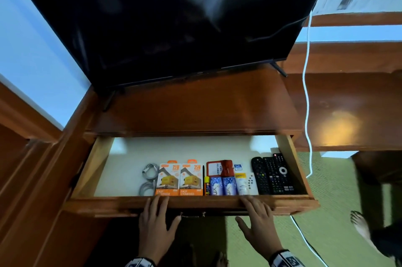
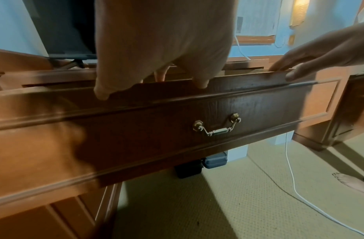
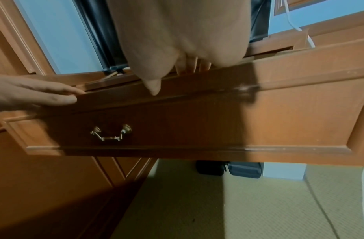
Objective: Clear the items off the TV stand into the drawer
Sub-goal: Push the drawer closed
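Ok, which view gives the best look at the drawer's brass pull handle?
The left wrist view: the brass pull handle sits sharp and unobstructed on the drawer front. The right wrist view shows it too, but smaller, darker and blurrier. In the head view it is almost hidden under the front's edge.

Pretty dim room with warm light. There's a yellowish glare spot on the wood top (image 1: 339, 127) off to the right of both hands. The TV screen (image 1: 174, 16) is near black with smeary reflections. Wrist views are motion-blurred, and straight edges bend near the corners.
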